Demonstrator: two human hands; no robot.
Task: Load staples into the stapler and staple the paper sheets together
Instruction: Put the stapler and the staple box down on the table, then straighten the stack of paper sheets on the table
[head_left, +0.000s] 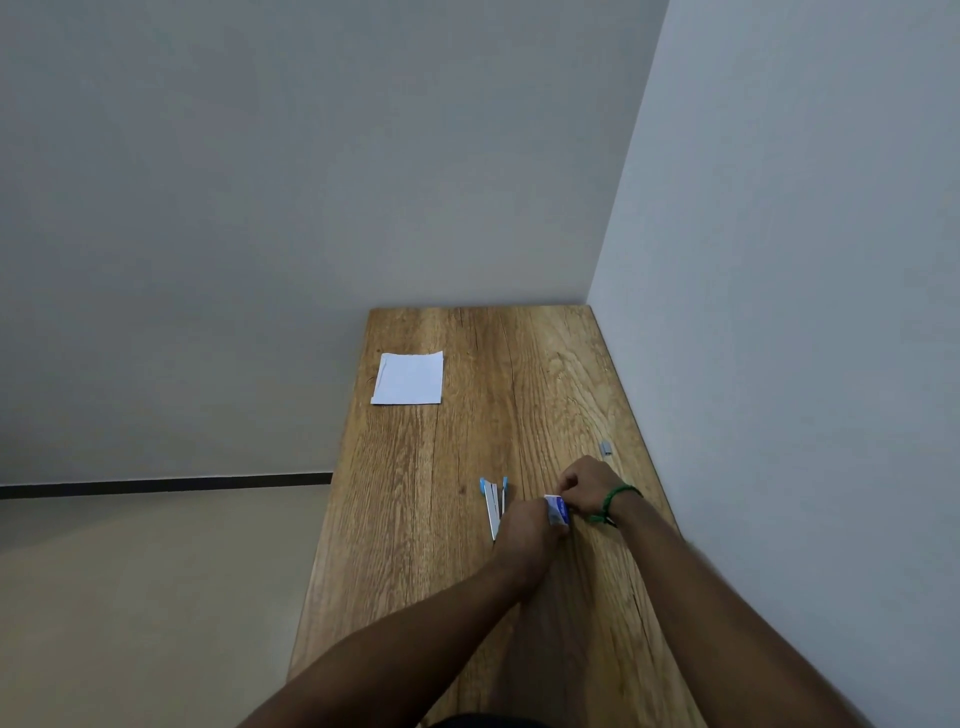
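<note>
Your left hand (524, 526) and right hand (588, 486) both pinch the staple box (556, 510) just right of the open stapler (493, 505); the paper sheets (408, 378) lie well beyond the stapler on the table (530, 374).

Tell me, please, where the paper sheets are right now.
In the head view, the paper sheets lie near the far left edge of the table, well beyond the stapler nearer the camera.

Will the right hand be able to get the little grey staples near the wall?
Probably yes. The grey staples lie just beyond the right hand, with only bare table between. But it and the left hand hold the small box.
</note>
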